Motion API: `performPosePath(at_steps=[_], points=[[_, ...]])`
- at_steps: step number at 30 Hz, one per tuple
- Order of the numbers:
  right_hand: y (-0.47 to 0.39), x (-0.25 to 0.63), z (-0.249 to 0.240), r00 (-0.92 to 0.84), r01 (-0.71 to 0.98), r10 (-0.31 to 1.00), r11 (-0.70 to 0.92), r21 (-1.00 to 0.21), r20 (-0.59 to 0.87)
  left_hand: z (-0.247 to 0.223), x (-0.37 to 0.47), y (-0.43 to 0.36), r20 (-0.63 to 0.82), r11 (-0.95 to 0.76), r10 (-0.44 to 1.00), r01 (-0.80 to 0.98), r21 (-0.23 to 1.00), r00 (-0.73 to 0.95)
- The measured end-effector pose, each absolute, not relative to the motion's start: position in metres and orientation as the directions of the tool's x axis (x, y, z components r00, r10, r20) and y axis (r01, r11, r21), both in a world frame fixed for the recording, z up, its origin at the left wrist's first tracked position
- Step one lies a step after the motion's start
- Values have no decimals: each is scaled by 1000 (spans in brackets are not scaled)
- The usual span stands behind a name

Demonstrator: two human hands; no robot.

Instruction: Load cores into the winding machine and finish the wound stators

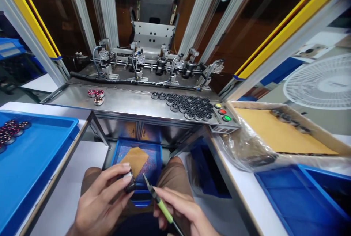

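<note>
from the head camera: my left hand (105, 195) grasps a small round dark part with a silvery metal rim (129, 182) between thumb and fingers, above my lap. my right hand (182, 206) grips a slim tool with a green handle and a dark pointed tip (161, 205), its tip just beside the round part and apart from it. beyond my hands, low between my knees, is a blue plastic tray with small reddish specks (157, 155), holding a piece of brown paper (137, 158).

ahead, a bare metal shelf (128, 101) carries three round parts with red or copper-coloured tops (98, 100) on the left and a dense cluster of black round parts (189, 105) on the right, near yellow, red and green buttons (222, 112). behind it stands a machine with metal fixtures (161, 62). to my left, a large blue tray (41, 148) holds more dark and red round parts (11, 132); to my right is a plastic-lined box with yellow-brown sheeting (263, 124), near a white fan (323, 82).
</note>
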State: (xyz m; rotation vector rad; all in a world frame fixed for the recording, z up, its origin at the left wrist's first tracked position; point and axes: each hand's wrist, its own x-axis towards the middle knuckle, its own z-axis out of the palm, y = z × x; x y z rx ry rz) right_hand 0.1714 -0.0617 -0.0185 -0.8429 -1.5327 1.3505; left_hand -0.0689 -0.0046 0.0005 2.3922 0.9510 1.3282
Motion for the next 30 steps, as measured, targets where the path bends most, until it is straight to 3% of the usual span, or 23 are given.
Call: performPosePath(at_steps=[14,22,30], points=[[-62,165,-19,-497,-195,864,-25,-980,77,16,-67,-4,744,-782,572,506,366,346],[-63,162,-15,-495,-201,868,-65,-977,44,7,-70,-11,696,-745,665,305,593,271],[-63,157,-16,-509,-255,859,-95,-962,50,11,-67,-11,686,-730,678,355,584,265]])
